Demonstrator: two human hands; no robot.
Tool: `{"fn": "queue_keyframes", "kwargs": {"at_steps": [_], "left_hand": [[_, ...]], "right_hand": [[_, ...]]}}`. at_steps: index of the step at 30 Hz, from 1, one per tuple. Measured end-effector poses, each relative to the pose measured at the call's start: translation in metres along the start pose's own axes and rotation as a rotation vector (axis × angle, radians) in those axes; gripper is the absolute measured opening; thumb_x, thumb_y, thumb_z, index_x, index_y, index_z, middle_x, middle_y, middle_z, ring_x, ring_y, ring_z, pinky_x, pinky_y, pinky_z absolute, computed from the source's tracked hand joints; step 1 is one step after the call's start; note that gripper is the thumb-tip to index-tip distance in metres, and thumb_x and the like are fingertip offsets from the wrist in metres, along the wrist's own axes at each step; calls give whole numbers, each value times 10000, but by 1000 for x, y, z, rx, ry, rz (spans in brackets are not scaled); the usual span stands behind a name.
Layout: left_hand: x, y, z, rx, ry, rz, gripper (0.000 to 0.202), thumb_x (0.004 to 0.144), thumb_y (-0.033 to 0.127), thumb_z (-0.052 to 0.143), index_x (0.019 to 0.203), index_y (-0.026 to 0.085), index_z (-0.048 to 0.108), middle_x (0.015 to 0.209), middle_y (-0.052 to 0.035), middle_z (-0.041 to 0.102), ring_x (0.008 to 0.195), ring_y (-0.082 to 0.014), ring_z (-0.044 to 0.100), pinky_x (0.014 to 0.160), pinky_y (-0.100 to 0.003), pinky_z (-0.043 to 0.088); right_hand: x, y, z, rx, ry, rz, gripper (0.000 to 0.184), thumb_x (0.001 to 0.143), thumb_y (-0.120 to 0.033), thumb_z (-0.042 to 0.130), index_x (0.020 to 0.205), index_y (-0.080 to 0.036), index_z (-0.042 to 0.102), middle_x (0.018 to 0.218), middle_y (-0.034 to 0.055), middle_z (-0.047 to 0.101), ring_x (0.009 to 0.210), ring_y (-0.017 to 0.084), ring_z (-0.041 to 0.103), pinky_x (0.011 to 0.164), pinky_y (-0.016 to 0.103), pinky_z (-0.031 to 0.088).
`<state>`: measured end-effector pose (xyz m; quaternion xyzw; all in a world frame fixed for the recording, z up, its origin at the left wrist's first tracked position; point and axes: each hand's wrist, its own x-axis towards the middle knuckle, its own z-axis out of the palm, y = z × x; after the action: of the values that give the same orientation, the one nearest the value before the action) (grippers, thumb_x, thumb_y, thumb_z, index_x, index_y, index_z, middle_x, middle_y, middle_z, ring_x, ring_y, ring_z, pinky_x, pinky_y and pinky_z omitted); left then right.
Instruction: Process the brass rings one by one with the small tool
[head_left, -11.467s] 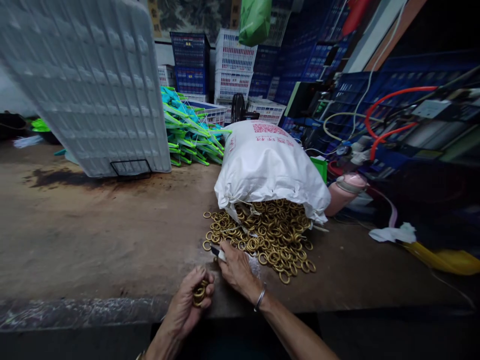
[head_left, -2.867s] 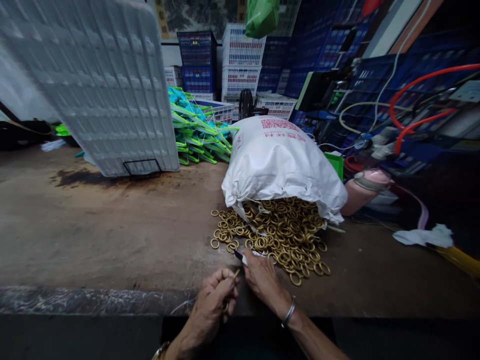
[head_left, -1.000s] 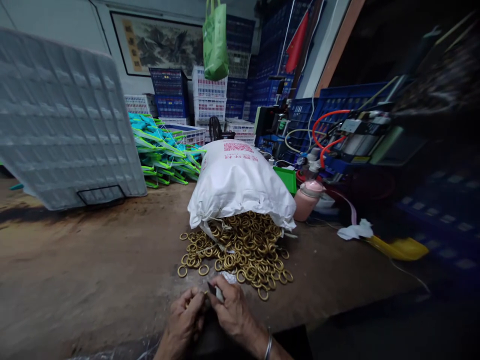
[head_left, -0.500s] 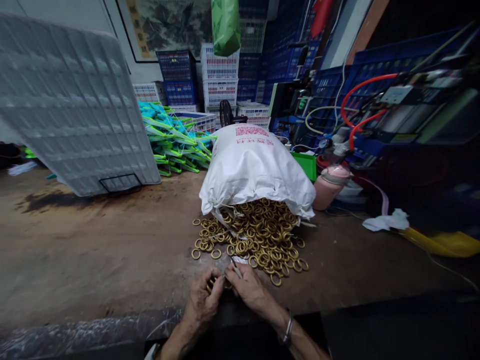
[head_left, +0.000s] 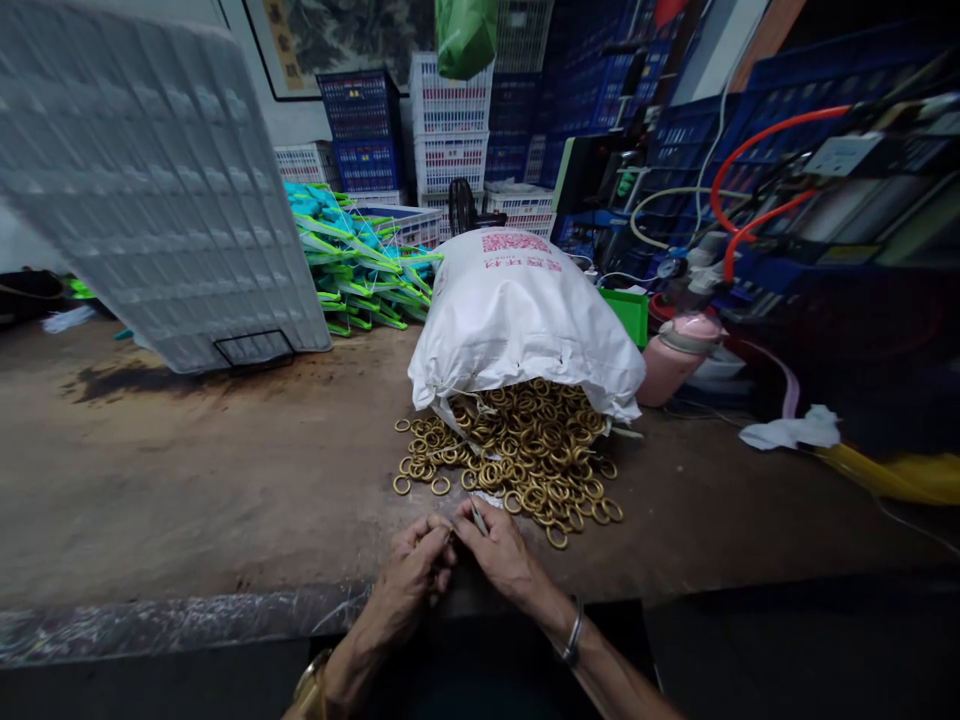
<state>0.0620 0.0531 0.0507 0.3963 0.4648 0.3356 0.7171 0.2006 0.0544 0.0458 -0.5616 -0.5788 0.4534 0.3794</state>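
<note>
Stacked crates (head_left: 450,125) line the far side of the room behind a brown worktop (head_left: 187,500). On the left stands a tilted grey ribbed panel (head_left: 165,200), and just beyond its right edge lies a heap of green and turquoise frames (head_left: 360,265).

Near the worktop's front edge, the person's left hand (head_left: 416,560) has its fingers curled, the grip pinching what seems to be a gold-coloured ring (head_left: 451,534); only a sliver shows, and what else the palm may hold is hidden. Just to its right, the right hand (head_left: 499,550) is closed around a small slim tool (head_left: 478,518), its long axis pointing away from the person and leaning slightly left. The two sets of fingertips meet or nearly meet; contact cannot be told.

Far and to the right of both grips, loose rings (head_left: 540,450) spill from the mouth of a white sack (head_left: 525,320). The right hand is the nearer to this pile. Right of the sack stands a pink bottle (head_left: 679,360).
</note>
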Motion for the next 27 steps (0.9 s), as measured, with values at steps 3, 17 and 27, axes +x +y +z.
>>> {"fn": "queue_keyframes", "kwargs": {"at_steps": [3, 17, 27], "left_hand": [[0, -2, 1, -10, -3, -13, 310, 759, 459, 536, 673, 164, 491, 529, 65, 458, 345, -23, 345, 336, -141, 200], [4, -1, 0, -119, 42, 43, 301, 751, 447, 550, 684, 162, 478, 561, 58, 473, 358, -23, 362, 330, -140, 202], [8, -5, -1, -10, 108, 92, 328, 729, 472, 542, 625, 173, 457, 439, 79, 422, 319, -34, 317, 319, -150, 224]], "right_hand": [[0, 0, 0, 19, -19, 12, 172, 793, -321, 468, 709, -179, 516, 591, -60, 468, 584, 87, 413, 555, 191, 334], [-6, 11, 2, -366, 50, -18, 177, 825, -216, 375, 820, -195, 551, 691, -5, 582, 633, 120, 508, 595, 212, 329], [-13, 4, 6, -814, -103, -64, 213, 751, -126, 401, 902, -198, 532, 746, 26, 635, 658, 140, 554, 557, 239, 258]]}}
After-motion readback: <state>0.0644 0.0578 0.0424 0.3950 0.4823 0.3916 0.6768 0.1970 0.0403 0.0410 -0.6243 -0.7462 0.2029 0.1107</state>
